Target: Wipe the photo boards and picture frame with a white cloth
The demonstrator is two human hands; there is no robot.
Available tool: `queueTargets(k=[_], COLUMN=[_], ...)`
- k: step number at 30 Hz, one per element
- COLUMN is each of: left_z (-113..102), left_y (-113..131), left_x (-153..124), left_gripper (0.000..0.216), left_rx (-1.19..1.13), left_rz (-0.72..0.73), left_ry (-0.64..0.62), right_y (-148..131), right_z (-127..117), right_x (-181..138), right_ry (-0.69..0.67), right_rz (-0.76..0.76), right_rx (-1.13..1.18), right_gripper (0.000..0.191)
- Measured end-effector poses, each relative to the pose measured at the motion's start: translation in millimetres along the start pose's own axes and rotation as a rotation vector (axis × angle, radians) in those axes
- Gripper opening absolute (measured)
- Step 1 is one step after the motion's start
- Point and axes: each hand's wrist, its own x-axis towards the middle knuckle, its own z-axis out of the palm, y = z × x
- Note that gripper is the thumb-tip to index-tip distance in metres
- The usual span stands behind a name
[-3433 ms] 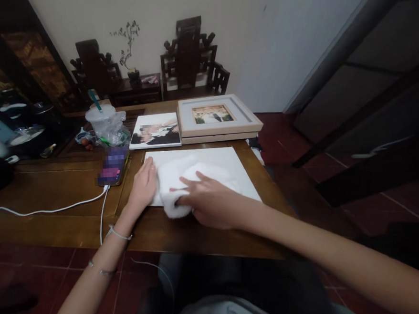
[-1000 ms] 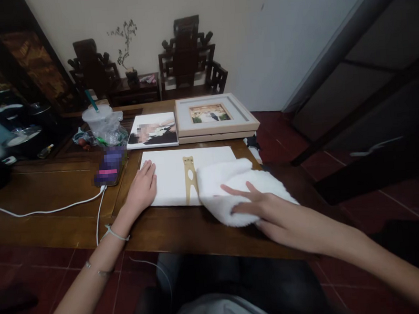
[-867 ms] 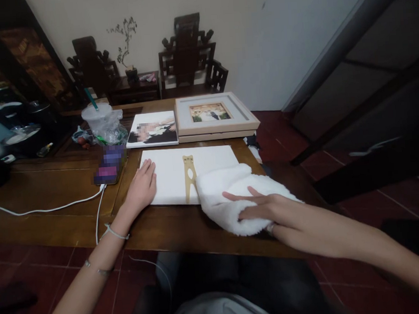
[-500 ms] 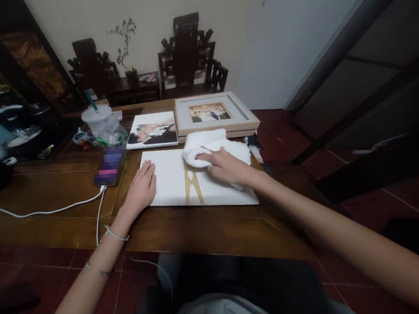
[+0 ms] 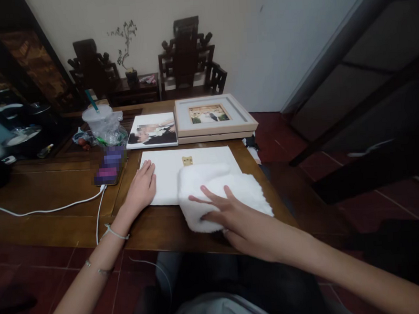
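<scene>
A flat white rectangular panel (image 5: pixel 164 181) lies on the wooden table in front of me. Its left edge is under my left hand (image 5: pixel 142 183), which rests flat with the fingers stretched out. A thick, fluffy white cloth (image 5: pixel 228 175) covers the panel's right and near part. My right hand (image 5: pixel 228 213) grips and presses this cloth, fingers spread over its folds, at the panel's near edge. Part of a gold mark (image 5: pixel 187 161) shows just beyond the cloth; the rest of it is hidden.
Behind the panel are a photo print (image 5: pixel 153 130) and a framed picture (image 5: pixel 213 114) on another frame. To the left lie a phone (image 5: pixel 108 166) with a white cable (image 5: pixel 55 212) and a cup with a straw (image 5: pixel 97 116). The table's front edge (image 5: pixel 147 242) is close to me.
My right hand has drawn the cloth toward me, from the panel's far right part to its near edge. It now covers the gold mark's lower part. My left hand stays put.
</scene>
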Motion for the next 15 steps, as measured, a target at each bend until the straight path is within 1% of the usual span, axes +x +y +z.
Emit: queueTargets(k=[2,5,8,11,13,15], left_z=[-1,-3,-3,-2,-2,-2], left_y=[1,3,3,1,-1,-2], left_x=[0,0,0,1,1,1], left_gripper=[0.045,0.046,0.046,0.046,0.046,0.046], left_rx=[0.002,0.017,0.025,0.014,0.003,-0.006], left_rz=[-0.005,-0.008,-0.008,-0.001,0.008,0.017], left_ry=[-0.008,-0.022,-0.029,-0.018,-0.013,-0.014], right_y=[1,19,47,68,72,68], right_z=[-9,-19,-23,-24,-24,-21], right_x=[-3,9,34,64,81,93], right_ry=[-0.021,0.006,0.057,0.152,0.197,0.226], right_rz=[0.013,0.015,-0.008,0.020,0.069,0.145], right_rx=[0.037,0.056,0.030,-0.019,-0.044,-0.075], right_gripper=[0.061,0.060,0.059,0.059,0.060,0.063])
